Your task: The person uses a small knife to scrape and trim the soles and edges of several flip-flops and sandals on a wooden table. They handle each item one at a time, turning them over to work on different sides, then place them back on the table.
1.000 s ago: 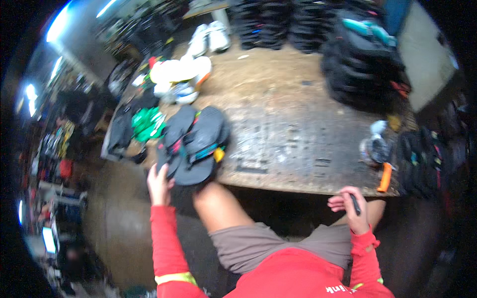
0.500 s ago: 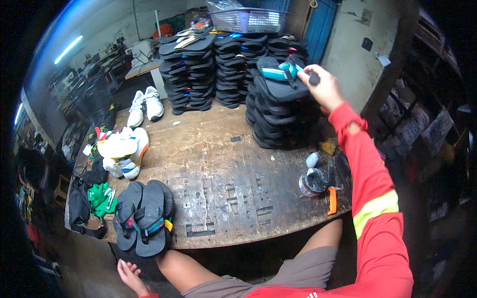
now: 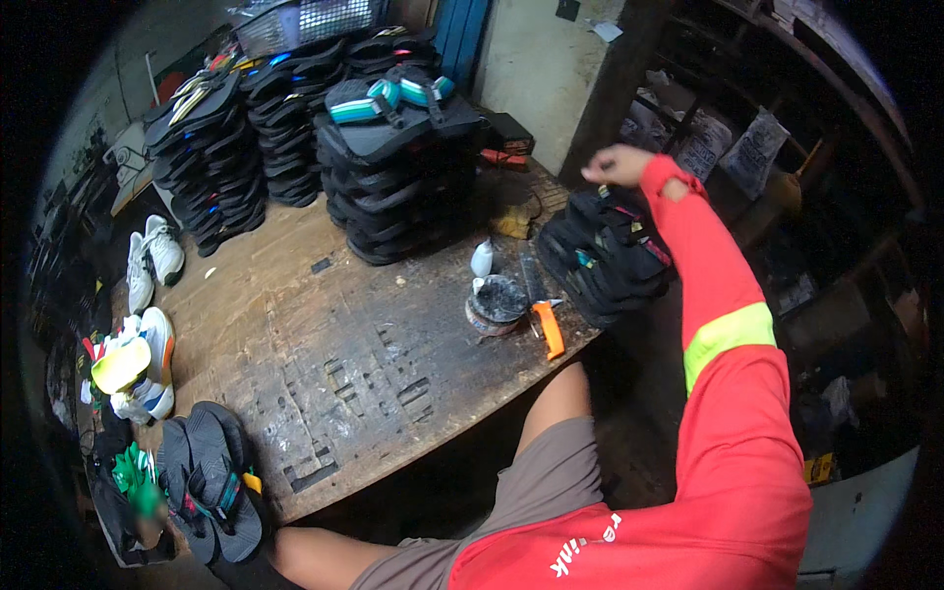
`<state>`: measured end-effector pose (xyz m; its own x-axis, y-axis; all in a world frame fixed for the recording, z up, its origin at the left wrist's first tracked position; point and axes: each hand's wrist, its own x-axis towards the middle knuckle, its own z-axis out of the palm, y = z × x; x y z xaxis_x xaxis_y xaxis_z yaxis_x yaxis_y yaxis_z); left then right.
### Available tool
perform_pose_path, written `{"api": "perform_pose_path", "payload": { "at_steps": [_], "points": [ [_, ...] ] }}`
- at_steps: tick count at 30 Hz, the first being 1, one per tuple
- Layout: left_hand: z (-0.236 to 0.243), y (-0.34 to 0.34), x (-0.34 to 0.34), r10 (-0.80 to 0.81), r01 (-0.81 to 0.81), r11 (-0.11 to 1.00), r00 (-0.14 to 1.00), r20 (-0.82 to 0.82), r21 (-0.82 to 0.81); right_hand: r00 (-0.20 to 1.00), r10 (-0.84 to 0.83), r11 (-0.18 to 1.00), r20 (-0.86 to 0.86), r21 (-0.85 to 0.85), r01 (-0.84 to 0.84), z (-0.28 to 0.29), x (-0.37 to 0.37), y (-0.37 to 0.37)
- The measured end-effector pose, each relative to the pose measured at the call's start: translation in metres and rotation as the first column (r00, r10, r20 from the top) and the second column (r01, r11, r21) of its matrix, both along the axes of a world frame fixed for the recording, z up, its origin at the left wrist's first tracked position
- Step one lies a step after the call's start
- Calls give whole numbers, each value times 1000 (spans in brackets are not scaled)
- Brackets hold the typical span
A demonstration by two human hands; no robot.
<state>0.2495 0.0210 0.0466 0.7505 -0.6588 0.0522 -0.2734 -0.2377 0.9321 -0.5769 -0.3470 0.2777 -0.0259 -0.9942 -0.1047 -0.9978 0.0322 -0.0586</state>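
My right hand (image 3: pixel 618 165), its fingers curled, reaches over a pile of black sandals (image 3: pixel 595 261) at the table's right edge; what is between its fingers is too small to make out. Left of it, turquoise-strapped sandals (image 3: pixel 359 108) top a tall black stack (image 3: pixel 383 197). A white bottle (image 3: pixel 482 258), a smeared jar (image 3: pixel 497 305) and an orange-handled tool (image 3: pixel 549 329) lie near that right edge. My left hand is not in view.
More sandal stacks (image 3: pixel 202 167) and a plastic basket (image 3: pixel 315 25) stand at the back of the wooden table (image 3: pixel 324 305). At left are white shoes (image 3: pixel 162 251), black sandals (image 3: pixel 211 487) and green cloth (image 3: pixel 133 472). Shelving with sacks (image 3: pixel 752 147) stands at right.
My view has turned to the right. My right hand has moved from the turquoise sandals to over the pile at the right edge. My left hand has left the view.
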Motion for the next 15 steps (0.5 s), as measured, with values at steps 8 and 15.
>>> {"api": "perform_pose_path", "payload": {
  "at_steps": [8, 15],
  "points": [
    [13, -95, -35, -237, 269, 954, 947, 218, -130, 908, -375, 922, 187, -31, 387, -47, -49, 120],
    [28, -71, -76, -459, 545, 836, 624, 632, 69, 987, -35, 918, 159, -385, 95, -83, -80, 119]
  ]
}}
